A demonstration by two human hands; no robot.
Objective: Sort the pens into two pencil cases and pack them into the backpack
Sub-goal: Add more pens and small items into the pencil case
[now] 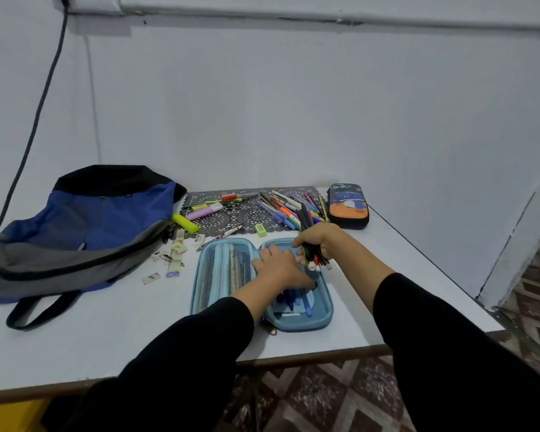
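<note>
Holding a bundle of pens in my right grip, fingers curled round it, the bundle tilted w/ its lower ends over the far end of the blue pencil case. That case lies unzipped and flat on the worktop, approx. centre, mesh half to the left. My left grip is wide, fingers spread flat, resting on the case's right half, where a few blue pens lie below the palm. More loose pens sit in a heap on the patterned mat beyond the case. The 2nd pencil case, dark w/ a dino print, lies closed at the mat's right end. The backpack, blue and grey, lies slumped on the worktop's left side, well apart from both cases.
</note>
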